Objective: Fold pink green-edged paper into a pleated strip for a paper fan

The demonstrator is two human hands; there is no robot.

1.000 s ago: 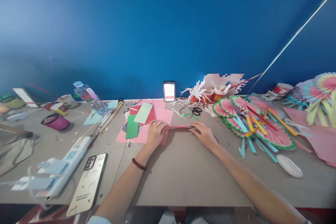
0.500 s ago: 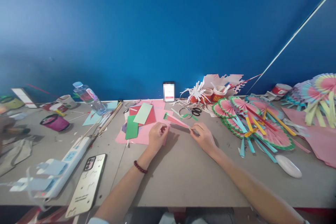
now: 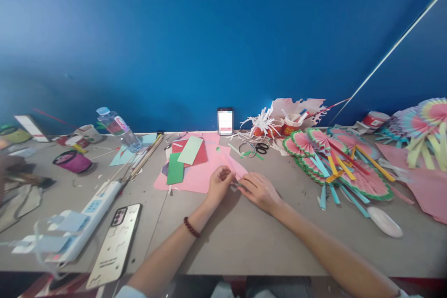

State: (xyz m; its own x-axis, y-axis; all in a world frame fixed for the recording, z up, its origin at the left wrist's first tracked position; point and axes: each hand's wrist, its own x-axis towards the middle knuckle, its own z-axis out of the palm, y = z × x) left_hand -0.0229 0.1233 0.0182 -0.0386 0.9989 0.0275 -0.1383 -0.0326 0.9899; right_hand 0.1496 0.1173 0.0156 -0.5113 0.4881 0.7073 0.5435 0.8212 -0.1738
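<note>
Pink pleated paper (image 3: pixel 237 166) with a green tip at its far end is held over the middle of the table. My left hand (image 3: pixel 220 186) is closed at its near end, thumb and forefinger pinched; the exact grip is partly hidden. From the right, my right hand (image 3: pixel 261 191) grips the paper's near end, its fingertips almost touching those of the left. Just beyond and to the left lie pink sheets (image 3: pixel 195 181), with a green card (image 3: pixel 175 169), a pale green card (image 3: pixel 190 150) and a red one (image 3: pixel 200 155) on top.
Scissors (image 3: pixel 261 148) and a tape ring (image 3: pixel 246 149) lie beyond my hands. Pleated paper fans (image 3: pixel 370 177) and a white oval object (image 3: pixel 384 222) are at right. To the left are a phone (image 3: pixel 113 244), a power strip (image 3: pixel 92 216) and a bottle (image 3: pixel 118 128). Another person's hand (image 3: pixel 14 172) is at far left.
My right hand has moved left along the paper to meet my left hand, which has shifted slightly right and nearer. The pleated paper now points more away from me.
</note>
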